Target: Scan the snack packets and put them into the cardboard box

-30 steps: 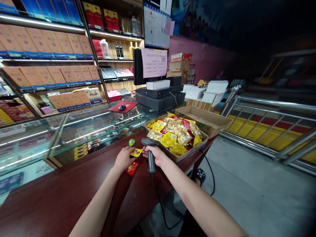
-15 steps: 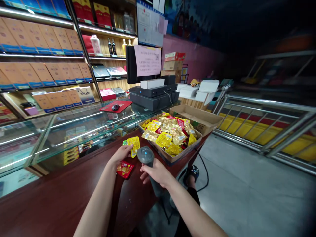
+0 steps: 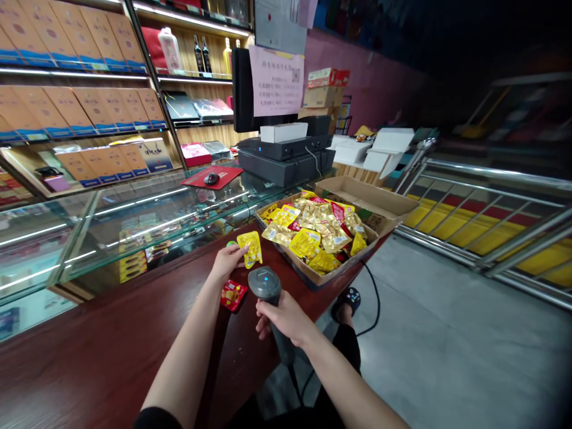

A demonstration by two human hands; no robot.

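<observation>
Pinched in my left hand [image 3: 229, 260] is a yellow packet [image 3: 251, 248], held upright above the dark red tabletop [image 3: 134, 316]. A bit of green shows behind its upper left edge. My right hand [image 3: 286, 316] is wrapped round the handle of a dark grey scanner [image 3: 265, 283], whose head has a small blue light and faces the packet without touching it. A red packet [image 3: 233, 295] lies on the table below my left hand. Beyond the scanner, an open cardboard box [image 3: 297, 276] is full of gold, yellow and red packets.
Behind the table runs a glass display counter [image 3: 147, 223] bearing a mouse [image 3: 211, 178] on a red mat, and a monitor [image 3: 243, 89] above black boxes. Shelves of boxes stand at the left. A metal railing [image 3: 487, 185] is at the right. A black cable hangs below the scanner.
The view has tilted down and shifted slightly. My left hand has lifted the yellow packet a little, and it now stands further above the scanner head. Both hands keep their hold.
</observation>
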